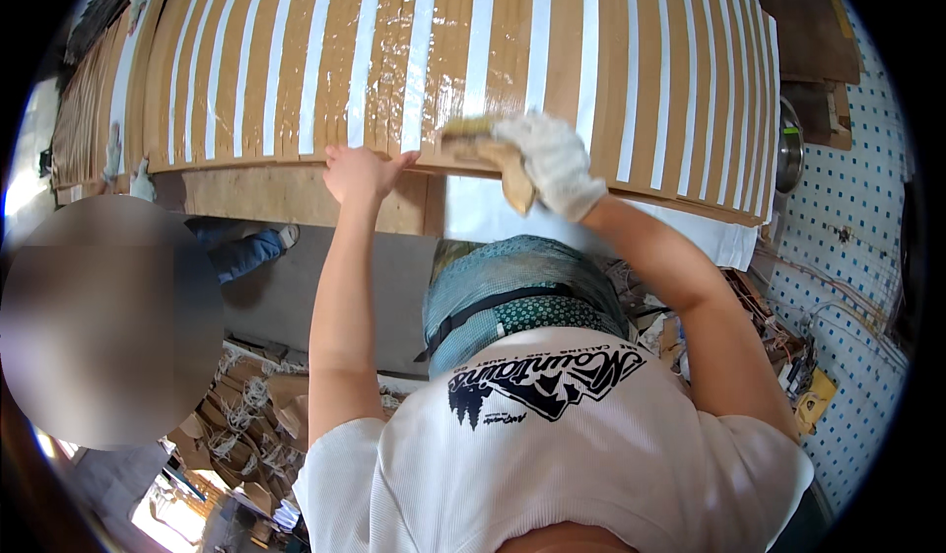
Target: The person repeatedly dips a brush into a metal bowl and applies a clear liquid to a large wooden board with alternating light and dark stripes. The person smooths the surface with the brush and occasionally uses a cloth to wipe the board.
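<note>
A work glove covers my right hand [552, 164], which is closed around the wooden handle of a brush [514, 180]. The brush head is blurred by motion, over the near edge of a row of brown strips [443, 60]. Narrow white bands [365, 60] alternate with the brown ones, and the left and middle part shines as if wet. Bare, my left hand [360, 172] rests at the near edge of the strips, left of the brush, with thumb and fingers spread.
A wooden board [305, 198] and a white sheet [493, 213] lie under the near edge. At left stands another person with gloved hands [141, 183] by the strips. Cardboard pieces and string [236, 415] litter the lower left. A metal bowl [789, 144] is at right.
</note>
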Demonstrator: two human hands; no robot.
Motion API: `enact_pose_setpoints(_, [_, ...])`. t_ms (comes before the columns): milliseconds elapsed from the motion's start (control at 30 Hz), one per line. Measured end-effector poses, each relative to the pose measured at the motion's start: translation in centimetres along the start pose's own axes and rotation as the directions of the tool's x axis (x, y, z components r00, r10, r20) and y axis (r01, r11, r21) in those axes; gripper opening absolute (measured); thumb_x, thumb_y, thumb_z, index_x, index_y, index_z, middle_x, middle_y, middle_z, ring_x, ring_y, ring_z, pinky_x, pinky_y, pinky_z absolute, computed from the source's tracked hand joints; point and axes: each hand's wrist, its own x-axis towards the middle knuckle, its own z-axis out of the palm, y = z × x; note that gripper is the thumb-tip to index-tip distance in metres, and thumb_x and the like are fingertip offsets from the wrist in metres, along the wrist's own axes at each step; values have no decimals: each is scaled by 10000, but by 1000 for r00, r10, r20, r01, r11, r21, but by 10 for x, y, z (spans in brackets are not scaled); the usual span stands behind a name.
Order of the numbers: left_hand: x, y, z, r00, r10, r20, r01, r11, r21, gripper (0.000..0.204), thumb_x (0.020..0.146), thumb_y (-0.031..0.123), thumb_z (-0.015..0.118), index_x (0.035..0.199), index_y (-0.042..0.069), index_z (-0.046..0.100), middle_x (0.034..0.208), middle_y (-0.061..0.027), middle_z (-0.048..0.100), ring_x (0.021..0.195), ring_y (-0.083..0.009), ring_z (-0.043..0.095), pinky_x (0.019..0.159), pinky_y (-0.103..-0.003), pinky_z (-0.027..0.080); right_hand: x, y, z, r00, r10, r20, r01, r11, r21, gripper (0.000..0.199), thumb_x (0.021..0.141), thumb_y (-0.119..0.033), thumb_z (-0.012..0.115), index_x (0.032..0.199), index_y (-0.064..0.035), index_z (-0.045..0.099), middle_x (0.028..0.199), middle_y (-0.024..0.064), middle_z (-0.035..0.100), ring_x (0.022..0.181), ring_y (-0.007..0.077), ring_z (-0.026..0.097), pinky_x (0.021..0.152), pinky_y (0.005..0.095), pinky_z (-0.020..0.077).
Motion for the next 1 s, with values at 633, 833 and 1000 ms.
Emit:
enact_pose_setpoints(633, [2, 0, 18, 978, -41, -204, 14, 991, -132, 1240, 599, 740, 772, 1317, -212, 431, 1415, -424, 381, 1235, -457, 535, 995, -426, 481, 351, 267, -101, 843, 500, -198, -503, 863, 39, 404, 830, -308, 738, 1134, -69, 622, 1066, 202, 680, 1040, 388, 639, 879, 474, 512])
enact_pose_setpoints(833, [2, 4, 15, 975, -39, -218, -6, 980, -201, 1224, 537, 635, 861, 1314, -210, 435, 1394, -433, 395, 1157, -479, 567, 959, -435, 492, 452, 339, -109, 846, 394, -359, -470, 869, -155, 369, 873, -311, 695, 1141, -77, 599, 1114, 164, 676, 1067, 362, 636, 902, 459, 514])
enact_pose_setpoints(1000, [3, 6, 12, 981, -72, -181, 12, 950, -311, 1188, 570, 664, 833, 1321, -173, 449, 1416, -401, 400, 1239, -468, 513, 957, -470, 467, 474, 358, -93, 807, 336, -486, -523, 788, -324, 366, 912, -311, 640, 1220, -132, 555, 1126, 131, 675, 1070, 356, 636, 907, 453, 511])
